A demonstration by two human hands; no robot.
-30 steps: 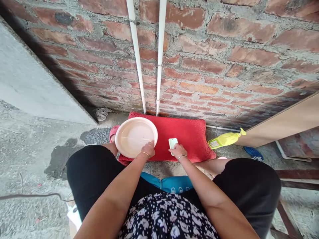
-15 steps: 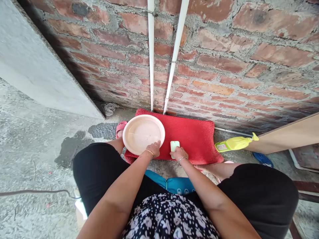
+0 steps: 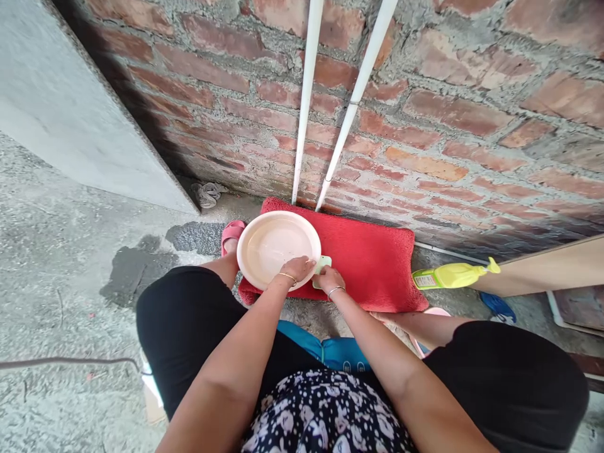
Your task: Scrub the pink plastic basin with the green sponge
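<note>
A pale pink basin (image 3: 257, 229) with shallow clear water stands on the left part of a red plush cushion or mat (image 3: 368, 251). My left hand (image 3: 300, 267), with a gold bracelet at the wrist, is over the basin's near right rim, its fingers stretched out toward the right. Whether it touches the rim, I cannot tell. Just beside it, my right hand (image 3: 329, 278) grips a pale green, flat object with rounded corners (image 3: 323, 262). That object is close to the basin's right edge, partly covered by my fingers; its kind is unclear.
A yellow pump bottle (image 3: 453, 275) lies right of the red mat. Behind rises a brick wall (image 3: 406, 132) with two white pipes (image 3: 309, 94). At left leans a grey slab (image 3: 94, 119). A crumpled cloth (image 3: 207, 194) and wet patches (image 3: 136, 264) are on the concrete floor.
My right hand has brought the pale green object left, up to the basin's rim and my left hand. The whole view has shifted slightly.
</note>
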